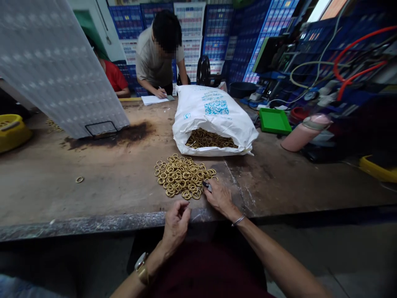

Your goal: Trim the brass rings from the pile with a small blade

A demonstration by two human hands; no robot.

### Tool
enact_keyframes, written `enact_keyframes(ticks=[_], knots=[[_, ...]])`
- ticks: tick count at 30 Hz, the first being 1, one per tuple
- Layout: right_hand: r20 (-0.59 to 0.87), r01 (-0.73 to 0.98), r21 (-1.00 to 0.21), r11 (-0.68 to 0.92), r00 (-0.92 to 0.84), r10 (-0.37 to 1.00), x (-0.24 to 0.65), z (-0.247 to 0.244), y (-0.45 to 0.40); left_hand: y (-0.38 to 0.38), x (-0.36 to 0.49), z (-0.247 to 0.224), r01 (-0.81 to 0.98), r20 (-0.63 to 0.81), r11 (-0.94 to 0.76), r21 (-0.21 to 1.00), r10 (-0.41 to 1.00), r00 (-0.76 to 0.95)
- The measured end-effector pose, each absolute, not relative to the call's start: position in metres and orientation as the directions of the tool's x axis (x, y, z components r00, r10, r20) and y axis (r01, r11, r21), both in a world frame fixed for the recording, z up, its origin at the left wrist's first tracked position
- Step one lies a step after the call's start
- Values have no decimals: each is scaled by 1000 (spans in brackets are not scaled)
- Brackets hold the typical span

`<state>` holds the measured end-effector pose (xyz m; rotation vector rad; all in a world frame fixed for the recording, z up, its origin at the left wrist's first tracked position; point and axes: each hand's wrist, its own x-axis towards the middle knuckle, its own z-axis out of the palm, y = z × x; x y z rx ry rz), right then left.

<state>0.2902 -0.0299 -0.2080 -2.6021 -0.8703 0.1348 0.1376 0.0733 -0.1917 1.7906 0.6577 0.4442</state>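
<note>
A heap of brass-coloured metal rings [181, 176] lies on the worn wooden table, close to its front edge. At the heap's right edge is my right hand [218, 196], its fingers bent and closed against the rings. A small dark and grey piece [206, 186] shows at those fingertips; what it is cannot be made out. Just below the heap, by the table edge, my left hand [176, 223] is curled with thumb and fingers together. Anything inside that pinch is hidden. Behind the heap a white woven sack [201, 107] lies with its mouth towards me, full of similar rings.
One loose ring [80, 179] lies to the left. A tall whitish panel [71, 74] leans in a black wire stand [101, 127]. To the right are a green tray [274, 121] and a pink bottle [305, 132]. Across the table a person [161, 54] writes on paper [151, 100].
</note>
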Motion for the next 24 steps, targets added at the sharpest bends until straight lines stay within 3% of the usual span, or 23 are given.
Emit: enact_keyframes(ticks=[4,7,11,15,21,24], knots=[[17,558,-372,-741,803,596,299,-213,-29,73,150,-189,190,-1,-263,946,582,813],[96,585,-429,-688,787,609,302,-216,-28,73,162,-185,180,-56,-174,968,550,834],[272,686,-575,-446,674,686,298,-213,-28,74,175,-180,250,-247,66,966,523,816],[316,701,-662,-265,582,749,286,-204,-26,77,179,-177,236,-260,112,965,515,817],[173,385,-913,-134,664,727,271,-196,-17,79,178,-173,228,-274,152,962,538,797],[49,187,-975,-123,716,696,267,-197,-14,78,176,-174,247,-292,155,956,533,794]])
